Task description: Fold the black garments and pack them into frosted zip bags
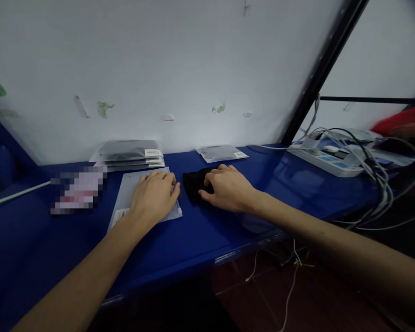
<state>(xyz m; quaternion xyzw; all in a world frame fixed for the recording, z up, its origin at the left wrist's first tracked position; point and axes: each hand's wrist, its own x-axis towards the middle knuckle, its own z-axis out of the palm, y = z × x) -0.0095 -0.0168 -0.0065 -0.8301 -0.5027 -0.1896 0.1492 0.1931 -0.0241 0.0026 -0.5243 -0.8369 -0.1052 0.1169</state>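
My left hand (155, 196) lies on a frosted zip bag (126, 186), its fingers stretched over the upper part and the thumb near the right edge. A white label shows at the bag's lower left corner, and the bag looks flat. Just to the right, a folded black cloth item (191, 186) rests on the blue table. My right hand (226, 186) grips its right side, fingers curled over the top and thumb at the near side. Part of the cloth is hidden under that hand, so its exact kind does not show.
Behind my left hand is a stack of filled frosted bags (129, 150) with labels. Another labelled bag (221, 153) lies against the white wall. A pixelated object (81, 189) is at left, beside a white cable (19, 194). A white power strip (332, 159) with tangled cables sits at right.
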